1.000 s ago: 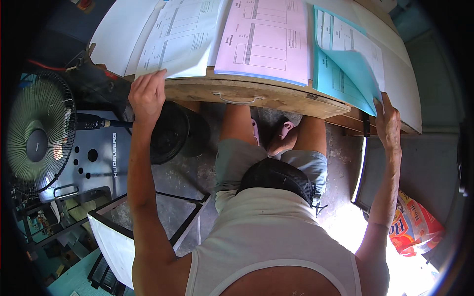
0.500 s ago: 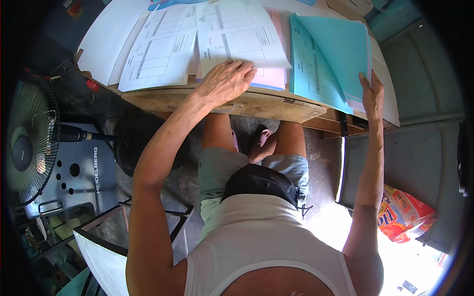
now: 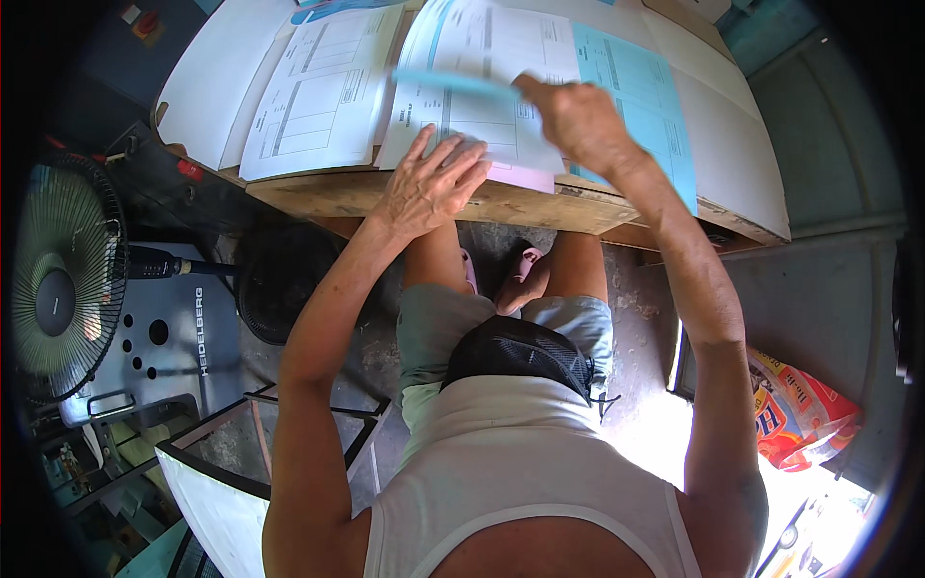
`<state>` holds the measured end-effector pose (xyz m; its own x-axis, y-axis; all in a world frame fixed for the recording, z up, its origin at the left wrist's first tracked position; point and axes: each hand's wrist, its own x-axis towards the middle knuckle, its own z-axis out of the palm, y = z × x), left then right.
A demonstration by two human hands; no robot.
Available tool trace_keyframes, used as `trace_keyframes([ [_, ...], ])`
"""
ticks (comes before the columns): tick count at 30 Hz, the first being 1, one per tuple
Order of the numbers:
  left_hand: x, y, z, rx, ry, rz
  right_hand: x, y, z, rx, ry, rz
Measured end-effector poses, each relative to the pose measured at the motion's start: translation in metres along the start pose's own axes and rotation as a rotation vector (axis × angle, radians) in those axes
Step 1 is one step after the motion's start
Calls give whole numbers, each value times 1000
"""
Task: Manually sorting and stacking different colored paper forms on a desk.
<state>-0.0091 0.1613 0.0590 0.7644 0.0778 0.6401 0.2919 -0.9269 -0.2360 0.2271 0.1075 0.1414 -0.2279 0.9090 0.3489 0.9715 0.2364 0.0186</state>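
My left hand lies with fingers spread on the near edge of a stack of white printed forms. Above that stack my right hand is closed on a light-blue paper sheet, which shows as a blurred streak over the white forms. Pink paper peeks out beneath the white stack. To its right lies a stack of blue printed forms, partly behind my right forearm. Another pile of white forms lies at the left.
The wooden table has a curved white top. A fan and a grey machine panel stand at the left. A metal-edged frame is beside my left arm. A red plastic bag lies at the right.
My right hand has moved left from the outer edge of the blue stack, bringing a blue sheet over the white forms. My left hand has dropped the lifted white sheet's corner and spread its fingers.
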Motion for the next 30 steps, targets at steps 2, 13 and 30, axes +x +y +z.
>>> trace_keyframes([
  [2, -16, -4, 1, 4, -29, -68, -6, -22, 11, 15, -185, -103],
  [13, 65, 63, -14, -21, 308, 79, 12, 11, -30, -204, 164, -402],
  [30, 101, 119, 75, -196, 38, 4, -175, 77, -46, -45, 2, 192],
])
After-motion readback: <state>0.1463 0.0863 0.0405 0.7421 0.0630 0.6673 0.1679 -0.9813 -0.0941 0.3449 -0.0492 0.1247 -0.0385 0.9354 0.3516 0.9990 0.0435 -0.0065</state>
